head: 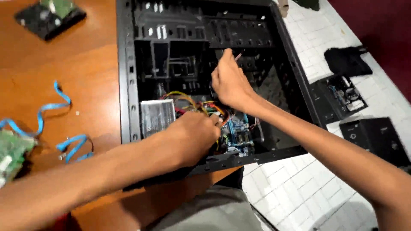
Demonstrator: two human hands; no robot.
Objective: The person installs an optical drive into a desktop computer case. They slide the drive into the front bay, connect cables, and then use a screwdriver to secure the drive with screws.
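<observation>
An open black computer case (126, 85) lies on its side on a wooden table (81, 64). Inside it my left hand (195, 137) is closed around a bundle of coloured wires (188, 99) beside a silver power supply box (157, 115) and a blue circuit board (237, 132). My right hand (229, 81) reaches deeper into the case, its fingers pinched on a thin dark tool or cable end (238, 55) near the drive bays (239, 36).
A flat blue data cable (64, 107) curls on the table at left, by a green circuit board (10, 152). A hard drive (49, 17) lies at top left. On the white tiled floor (299, 192) sit black case panels (376, 139) and a black cloth (346, 60).
</observation>
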